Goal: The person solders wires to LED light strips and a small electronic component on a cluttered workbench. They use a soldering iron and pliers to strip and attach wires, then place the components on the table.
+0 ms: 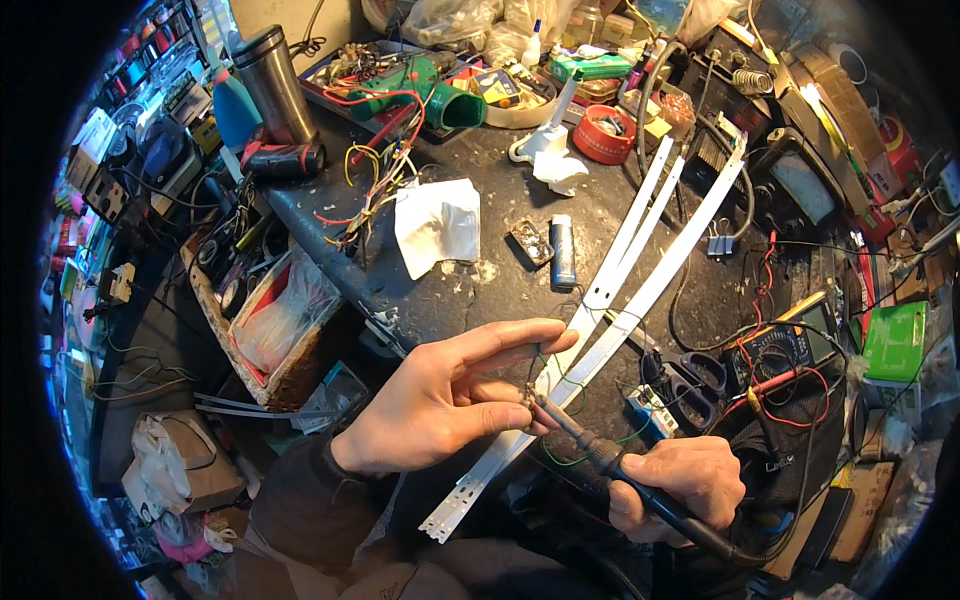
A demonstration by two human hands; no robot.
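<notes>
"Left hand (450,400) nearest of all: how are its fingers held?"

"The forefinger is stretched out, apart from the thumb. A wired part (532,393) is pinched between the thumb and the lower fingers, though it is too small to be made out well."

"And the right hand (685,490)?"

"Its fingers are wrapped around the handle of a soldering iron (600,452), whose tip is pointed up and leftward at the part. Whether the two are touching cannot be told."

"What is seen beneath?"

"White strips (635,318) are laid slantwise across the dark bench (470,305), partly covered by the left hand."

"To the right of them?"

"Scissors (697,385) are set beside a small blue-and-white box (652,412), and a multimeter (775,352) is placed just beyond."

"Farther off?"

"A blue tube (563,255) and a metal tin (530,243) are laid side by side, with white paper (437,228) spread to their left. Past these, a red tub (604,135) is placed near a crumpled tissue (560,172). At the back left, a steel tumbler (275,85) is stood on the bench."
</notes>
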